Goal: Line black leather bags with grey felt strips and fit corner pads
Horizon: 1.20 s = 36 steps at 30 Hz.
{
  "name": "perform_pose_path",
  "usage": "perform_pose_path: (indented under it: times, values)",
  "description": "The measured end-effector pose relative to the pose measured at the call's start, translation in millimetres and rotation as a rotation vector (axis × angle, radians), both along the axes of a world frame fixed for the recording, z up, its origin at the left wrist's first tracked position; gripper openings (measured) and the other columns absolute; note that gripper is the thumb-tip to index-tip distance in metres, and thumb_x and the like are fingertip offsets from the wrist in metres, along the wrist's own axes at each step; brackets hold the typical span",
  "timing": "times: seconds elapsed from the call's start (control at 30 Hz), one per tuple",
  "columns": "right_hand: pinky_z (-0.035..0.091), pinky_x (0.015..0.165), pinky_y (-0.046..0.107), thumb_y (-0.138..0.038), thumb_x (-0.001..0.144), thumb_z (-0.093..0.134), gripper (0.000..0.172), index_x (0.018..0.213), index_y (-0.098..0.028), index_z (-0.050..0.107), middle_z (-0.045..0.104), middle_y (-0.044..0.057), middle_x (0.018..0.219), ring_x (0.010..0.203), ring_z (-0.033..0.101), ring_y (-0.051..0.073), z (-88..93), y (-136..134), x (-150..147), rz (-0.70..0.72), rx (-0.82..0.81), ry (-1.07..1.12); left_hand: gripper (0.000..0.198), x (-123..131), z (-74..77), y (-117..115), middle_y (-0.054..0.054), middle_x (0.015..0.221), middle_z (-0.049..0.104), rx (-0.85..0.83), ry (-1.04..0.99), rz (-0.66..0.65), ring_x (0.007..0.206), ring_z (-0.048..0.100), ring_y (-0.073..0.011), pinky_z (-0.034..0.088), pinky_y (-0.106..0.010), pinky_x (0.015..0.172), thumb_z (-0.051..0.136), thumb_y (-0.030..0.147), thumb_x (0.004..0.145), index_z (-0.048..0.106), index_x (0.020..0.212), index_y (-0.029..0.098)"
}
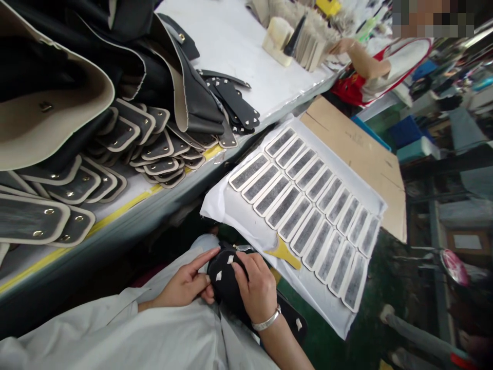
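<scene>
A black leather piece (231,293) with small white diamond-shaped patches lies across my lap, its rounded end toward my hands. My left hand (187,282) grips its left edge, with the index finger stretched along the rim and the thumb bent against it. From the right, my right hand (257,288), with a silver bracelet on its wrist, curls its fingers over the top near one patch. Part of the piece is hidden under that hand and forearm. Close by, a yellow spatula-like tool (284,253) rests on a white-covered board (219,200).
Rows of grey, pale-edged strips (300,218) cover the board, beside a cardboard sheet (358,139). On the white table (227,31) at left are black leather bag bodies (200,103), strips with metal studs (154,146) and patched black pieces (234,103). A co-worker (370,72) stands at the far end.
</scene>
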State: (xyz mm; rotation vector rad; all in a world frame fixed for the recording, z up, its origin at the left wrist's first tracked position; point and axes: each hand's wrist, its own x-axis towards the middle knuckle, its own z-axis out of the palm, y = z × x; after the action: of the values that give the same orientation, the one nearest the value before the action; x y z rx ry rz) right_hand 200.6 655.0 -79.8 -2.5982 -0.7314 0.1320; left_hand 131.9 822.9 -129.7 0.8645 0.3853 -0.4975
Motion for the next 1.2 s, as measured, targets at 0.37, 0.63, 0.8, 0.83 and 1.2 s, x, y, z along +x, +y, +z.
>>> perform_pose_path:
  times: [0.37,0.63,0.8,0.83,1.2]
  values:
    - [0.046,0.073,0.029,-0.027,0.091,0.045,0.023,0.104,-0.016,0.061,0.059,0.007,0.086,0.081,0.056,0.017,-1.8,4,-2,0.011,-0.059,-0.099,0.088,-4,-7.1,5,-0.002,0.064,0.065,-0.117,-0.015,-0.029,0.062,0.063,-0.0163,0.048,-0.026,0.064,0.061,0.037,0.079,0.009,0.146,0.013]
    - [0.045,0.073,0.032,-0.026,0.09,0.046,0.023,0.105,-0.016,0.06,0.058,0.008,0.085,0.08,0.054,0.019,-0.8,7,-4,0.001,-0.067,-0.095,0.085,-5,-8.0,4,-0.003,0.063,0.065,-0.095,-0.016,-0.011,0.061,0.063,-0.017,0.049,-0.027,0.064,0.059,0.035,0.08,0.012,0.146,0.012]
    - [0.046,0.073,0.032,-0.027,0.09,0.045,0.024,0.106,-0.015,0.06,0.058,0.008,0.085,0.08,0.055,0.018,-2.9,7,-5,0.001,-0.091,-0.121,0.08,-4,-4.1,2,-0.004,0.064,0.065,-0.174,0.041,0.043,0.06,0.061,-0.0162,0.049,-0.027,0.062,0.055,0.043,0.081,0.019,0.145,0.012]
    - [0.046,0.073,0.032,-0.027,0.09,0.045,0.024,0.106,-0.015,0.06,0.058,0.008,0.085,0.08,0.055,0.018,-3.7,7,-5,-0.001,-0.095,-0.124,0.08,-4,-2.8,0,-0.003,0.063,0.064,-0.12,0.031,0.052,0.058,0.06,-0.0151,0.049,-0.026,0.06,0.057,0.045,0.08,0.021,0.144,0.013]
    - [0.045,0.075,0.034,-0.028,0.09,0.045,0.025,0.107,-0.016,0.06,0.058,0.009,0.088,0.083,0.054,0.02,-3.7,9,-7,-0.039,-0.091,-0.084,0.082,-2,4.6,-9,0.0,0.065,0.06,0.122,-0.014,0.074,0.051,0.057,-0.011,0.048,-0.023,0.053,0.066,0.043,0.075,0.03,0.14,0.01]
